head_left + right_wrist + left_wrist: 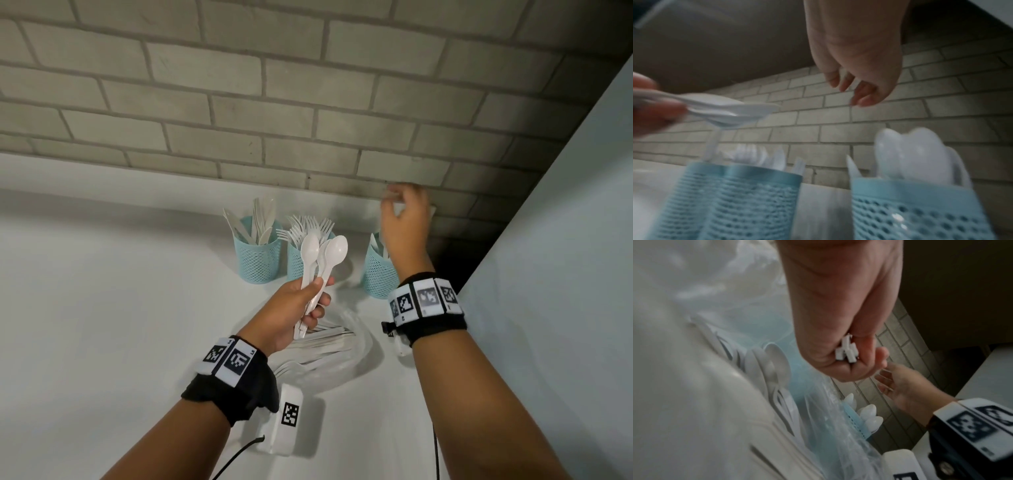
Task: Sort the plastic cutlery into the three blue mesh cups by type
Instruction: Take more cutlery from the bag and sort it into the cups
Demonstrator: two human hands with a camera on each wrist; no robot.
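Observation:
Three blue mesh cups stand by the wall: the left cup (pixel 257 257) holds knives, the middle cup (pixel 295 265) forks, the right cup (pixel 376 274) spoons (pixel 906 154). My left hand (pixel 317 298) grips a bundle of white plastic spoons (pixel 325 253) by their handles (pixel 846 352), bowls up, in front of the middle cup (pixel 748 203). My right hand (pixel 397 202) hovers above the right cup (pixel 916 209); its fingers (pixel 861 95) hang loosely curled and hold nothing. More white cutlery (pixel 325 342) lies in a clear plastic wrapper under my left hand.
A brick wall (pixel 308 102) rises right behind the cups. A white panel (pixel 565 274) closes the right side, with a dark gap beside the right cup. A white block with a marker (pixel 289 418) sits on the white counter (pixel 120 291) near my left wrist.

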